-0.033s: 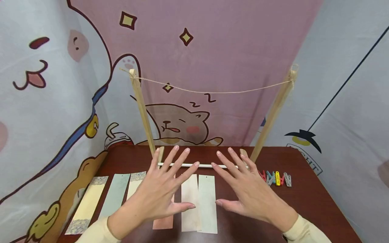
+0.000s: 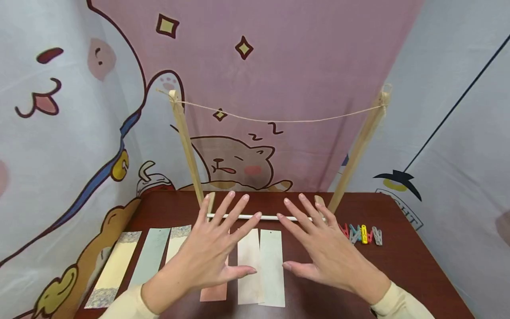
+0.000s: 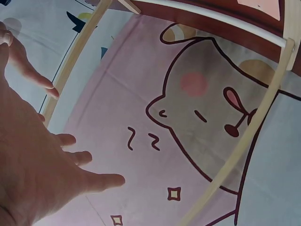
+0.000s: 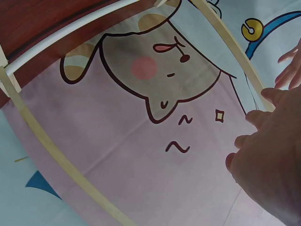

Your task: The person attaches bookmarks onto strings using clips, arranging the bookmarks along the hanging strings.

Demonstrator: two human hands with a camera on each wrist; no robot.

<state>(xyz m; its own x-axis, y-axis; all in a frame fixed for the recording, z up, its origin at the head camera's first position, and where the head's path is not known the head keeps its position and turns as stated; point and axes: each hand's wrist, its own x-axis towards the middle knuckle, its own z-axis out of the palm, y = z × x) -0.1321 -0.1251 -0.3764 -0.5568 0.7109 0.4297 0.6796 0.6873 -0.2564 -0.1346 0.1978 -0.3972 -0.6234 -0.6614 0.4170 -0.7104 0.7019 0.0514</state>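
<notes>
Both hands hover over the table with fingers spread and palms down, holding nothing. My left hand (image 2: 217, 246) overlaps the salmon card strip (image 2: 214, 293) and a cream patterned strip (image 2: 180, 235) in the head view, hiding parts of them. To its left lie a green strip (image 2: 151, 252) and another cream strip with patterned ends (image 2: 115, 266). Between the hands are a pale pink strip (image 2: 249, 285) and a pale green strip (image 2: 272, 270) with a small hole near its top. My right hand (image 2: 328, 248) is nearest several coloured clothespins (image 2: 364, 235).
Behind the hands stands a wooden frame with a left post (image 2: 186, 141), a right post (image 2: 358, 148) and a white crossbar (image 2: 271, 217) low down. A thin string (image 2: 287, 121) sags between the post tops. Printed cloth (image 2: 311, 66) hangs around the dark red table (image 2: 414, 270).
</notes>
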